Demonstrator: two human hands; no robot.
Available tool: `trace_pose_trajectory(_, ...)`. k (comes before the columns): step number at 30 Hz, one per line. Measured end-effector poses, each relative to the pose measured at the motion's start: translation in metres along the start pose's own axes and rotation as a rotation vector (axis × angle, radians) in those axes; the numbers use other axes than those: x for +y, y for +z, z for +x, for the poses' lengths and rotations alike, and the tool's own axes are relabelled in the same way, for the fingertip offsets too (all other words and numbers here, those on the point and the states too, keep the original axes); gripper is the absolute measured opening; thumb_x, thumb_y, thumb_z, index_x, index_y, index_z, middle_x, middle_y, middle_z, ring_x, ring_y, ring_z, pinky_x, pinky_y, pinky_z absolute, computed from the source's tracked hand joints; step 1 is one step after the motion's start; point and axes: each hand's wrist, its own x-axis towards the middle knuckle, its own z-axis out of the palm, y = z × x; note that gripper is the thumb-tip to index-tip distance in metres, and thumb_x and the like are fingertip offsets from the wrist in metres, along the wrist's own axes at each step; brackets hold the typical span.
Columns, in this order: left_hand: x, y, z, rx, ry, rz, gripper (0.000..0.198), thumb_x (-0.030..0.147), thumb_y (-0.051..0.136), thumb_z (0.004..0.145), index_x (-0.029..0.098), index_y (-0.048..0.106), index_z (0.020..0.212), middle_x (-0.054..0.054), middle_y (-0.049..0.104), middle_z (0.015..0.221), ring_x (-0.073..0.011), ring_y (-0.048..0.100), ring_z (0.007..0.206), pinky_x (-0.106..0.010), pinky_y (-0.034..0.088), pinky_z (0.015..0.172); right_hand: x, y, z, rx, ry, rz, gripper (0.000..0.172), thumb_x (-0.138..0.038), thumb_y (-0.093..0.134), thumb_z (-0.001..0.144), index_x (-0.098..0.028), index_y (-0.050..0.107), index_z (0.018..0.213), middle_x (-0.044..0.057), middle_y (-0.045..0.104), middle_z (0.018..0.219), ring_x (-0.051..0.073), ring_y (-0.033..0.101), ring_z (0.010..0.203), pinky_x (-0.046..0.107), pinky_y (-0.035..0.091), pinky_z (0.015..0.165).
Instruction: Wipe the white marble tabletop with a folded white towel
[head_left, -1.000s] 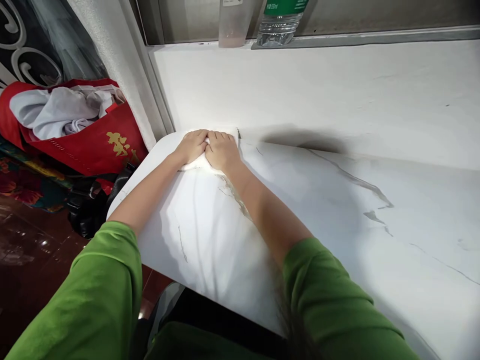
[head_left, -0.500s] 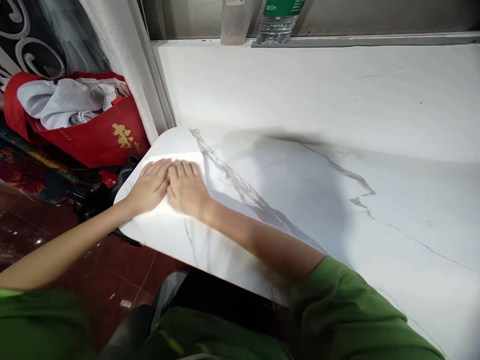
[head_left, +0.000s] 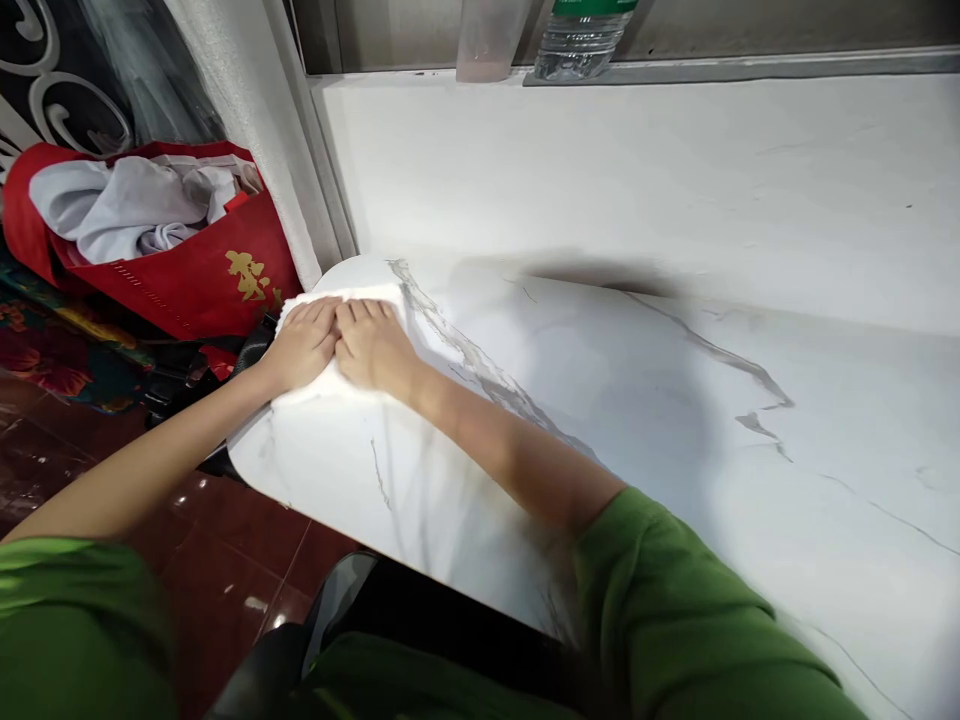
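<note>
A white cloth (head_left: 330, 383) lies spread over the left end of a white, grey-veined table (head_left: 322, 455). My left hand (head_left: 304, 343) rests flat on the cloth, fingers stretched forward. Beside it, my right hand (head_left: 373, 345) also lies flat on the cloth, its thumb side touching the left hand. Both palms press down without gripping. Parts of the cloth under the hands are hidden, while its far and near edges show.
Left of the table stands a red bag (head_left: 187, 285) with pale fabric inside. A white curtain (head_left: 247, 110) hangs behind it. A water bottle (head_left: 581, 45) and a translucent container (head_left: 487, 40) stand on the ledge above the white wall (head_left: 600, 170).
Both hands have slid away from me across the tabletop, toward the wall, with the cloth moving under them. The camera view has shifted slightly.
</note>
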Motion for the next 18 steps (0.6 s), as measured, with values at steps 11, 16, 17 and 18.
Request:
trace_pose_trajectory(11, -0.006, 0.032, 0.147, -0.010, 0.165, -0.139, 0.044, 0.018, 0.037, 0.086, 0.016, 0.056, 0.126, -0.010, 0.061, 0.135, -0.0270, 0.053, 0.125, -0.043, 0.036, 0.112, 0.102, 0.024, 0.058, 0.144, 0.247, -0.024, 0.040, -0.015, 0.031, 0.095, -0.002, 0.047, 0.129, 0.022, 0.057, 0.130, 0.034, 0.048, 0.124, 0.048, 0.028, 0.108)
trace_pose_trajectory(16, 0.004, 0.029, 0.115, -0.007, 0.143, -0.083, 0.046, 0.024, 0.033, 0.093, 0.014, 0.051, 0.134, -0.013, 0.051, 0.146, -0.0275, 0.045, 0.136, -0.044, 0.029, 0.116, 0.088, 0.016, 0.036, 0.136, 0.204, -0.036, 0.039, -0.018, 0.033, 0.096, -0.003, 0.049, 0.129, 0.023, 0.057, 0.131, 0.033, 0.049, 0.122, 0.049, 0.030, 0.107)
trace_pose_trajectory(17, 0.009, 0.027, 0.105, -0.015, 0.133, -0.068, 0.047, 0.025, 0.033, 0.094, 0.013, 0.049, 0.136, -0.013, 0.049, 0.148, -0.0278, 0.043, 0.138, -0.045, 0.028, 0.117, 0.083, 0.013, 0.028, 0.131, 0.184, -0.037, 0.040, -0.019, 0.034, 0.096, -0.003, 0.049, 0.129, 0.023, 0.057, 0.132, 0.033, 0.049, 0.122, 0.049, 0.031, 0.106)
trace_pose_trajectory(18, 0.014, 0.024, 0.093, -0.022, 0.120, -0.052, 0.048, 0.026, 0.032, 0.094, 0.013, 0.047, 0.138, -0.014, 0.047, 0.150, -0.0280, 0.041, 0.139, -0.046, 0.026, 0.118, 0.077, 0.010, 0.019, 0.126, 0.159, -0.035, 0.040, -0.020, 0.035, 0.096, -0.003, 0.049, 0.129, 0.024, 0.056, 0.133, 0.034, 0.048, 0.123, 0.049, 0.031, 0.106)
